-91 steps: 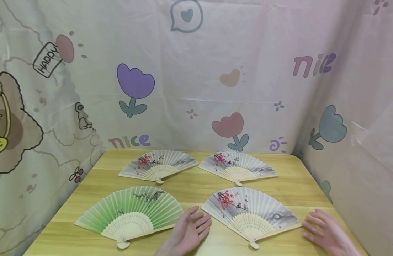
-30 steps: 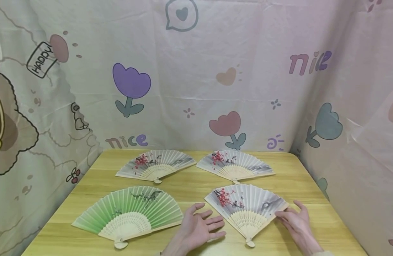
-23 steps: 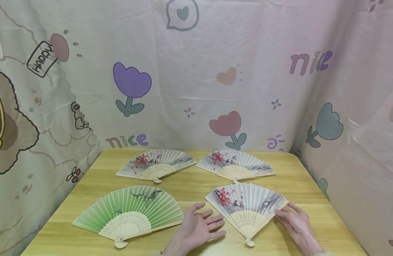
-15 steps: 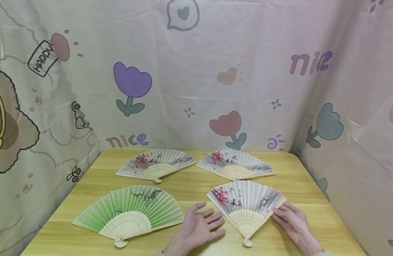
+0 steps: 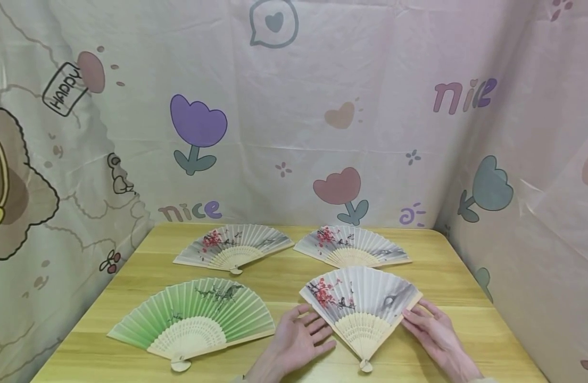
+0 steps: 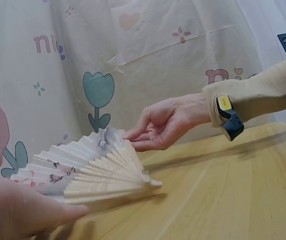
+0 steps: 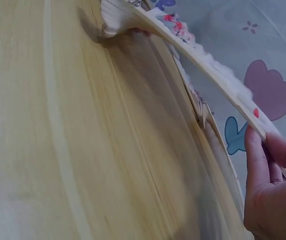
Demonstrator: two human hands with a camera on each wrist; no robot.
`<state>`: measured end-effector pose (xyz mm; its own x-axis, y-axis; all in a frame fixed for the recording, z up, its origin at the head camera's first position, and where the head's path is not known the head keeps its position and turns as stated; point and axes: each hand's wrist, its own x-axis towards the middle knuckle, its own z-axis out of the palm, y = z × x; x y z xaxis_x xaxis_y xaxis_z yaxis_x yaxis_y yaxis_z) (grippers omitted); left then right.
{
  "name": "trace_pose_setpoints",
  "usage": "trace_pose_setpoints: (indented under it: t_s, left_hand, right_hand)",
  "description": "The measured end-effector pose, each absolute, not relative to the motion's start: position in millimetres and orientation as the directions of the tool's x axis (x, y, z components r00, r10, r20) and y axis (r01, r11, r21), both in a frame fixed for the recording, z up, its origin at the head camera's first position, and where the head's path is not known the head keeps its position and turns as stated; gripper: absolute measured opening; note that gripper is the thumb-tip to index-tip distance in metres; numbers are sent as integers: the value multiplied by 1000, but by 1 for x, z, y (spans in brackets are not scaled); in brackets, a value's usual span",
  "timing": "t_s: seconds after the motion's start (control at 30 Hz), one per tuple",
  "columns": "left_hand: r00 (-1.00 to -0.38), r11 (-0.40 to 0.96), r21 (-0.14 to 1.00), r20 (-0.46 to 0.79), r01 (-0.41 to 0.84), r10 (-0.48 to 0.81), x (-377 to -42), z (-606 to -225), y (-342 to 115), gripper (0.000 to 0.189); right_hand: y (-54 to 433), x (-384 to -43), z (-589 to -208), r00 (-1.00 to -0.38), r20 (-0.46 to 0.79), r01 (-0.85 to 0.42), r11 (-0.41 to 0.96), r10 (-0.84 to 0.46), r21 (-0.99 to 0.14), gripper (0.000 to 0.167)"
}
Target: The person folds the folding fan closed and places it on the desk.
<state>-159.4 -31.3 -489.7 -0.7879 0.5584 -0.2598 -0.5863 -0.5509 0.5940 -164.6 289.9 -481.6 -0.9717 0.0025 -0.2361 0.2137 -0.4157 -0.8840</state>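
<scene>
My right hand (image 5: pixel 436 331) pinches the right end stick of a half-spread white-and-grey folding fan (image 5: pixel 365 298) with red blossoms. In the right wrist view, the thumb and fingers (image 7: pixel 257 160) grip that stick, and the fan is raised over the wooden table with a shadow below. My left hand (image 5: pixel 298 340) lies palm up with fingers spread, right at the fan's left edge, which overlaps its fingertips in the head view. From the left wrist view, the fan (image 6: pixel 95 167) slants between both hands, its pivot end (image 6: pixel 153 183) low over the table.
A green folding fan (image 5: pixel 193 314) lies spread on the table (image 5: pixel 97 319) at front left. Two more blossom fans lie spread behind, one at back left (image 5: pixel 233 247) and one at back right (image 5: pixel 351 244), partly covered by the held fan. Printed cloth (image 5: pixel 274 106) hangs around the table.
My right hand has come in from the right, taken the front right fan's edge, partly folded it, lifted it and brought it leftward to my left hand. The other fans stay put.
</scene>
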Motion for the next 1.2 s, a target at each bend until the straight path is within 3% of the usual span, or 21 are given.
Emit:
trace_pose_setpoints:
  t_s: [0.17, 0.6, 0.8, 1.07, 1.2]
  left_hand:
    - [-815, -574, 606, -241, -550, 527, -160, -494, -29, 73]
    - [-888, -656, 607, -228, -450, 399, -158, -493, -29, 65]
    - [-905, -661, 625, -211, -416, 370, -160, -495, -29, 62]
    - [-913, -670, 637, -147, -381, 380, -164, -489, -30, 59]
    - [-919, -678, 636, -140, -369, 368, -166, -483, -30, 58]
  right_hand:
    - [288, -163, -483, -982, -187, 185, -447, -39, -875, 43]
    - [277, -163, -479, -974, -218, 220, -477, -60, -851, 39]
    - [264, -161, -475, -961, -270, 268, -415, -55, -870, 33]
    - [254, -159, -471, -903, -191, 338, -362, -384, -869, 23]
    - [245, -158, -469, -888, -165, 314, -302, -430, -900, 23]
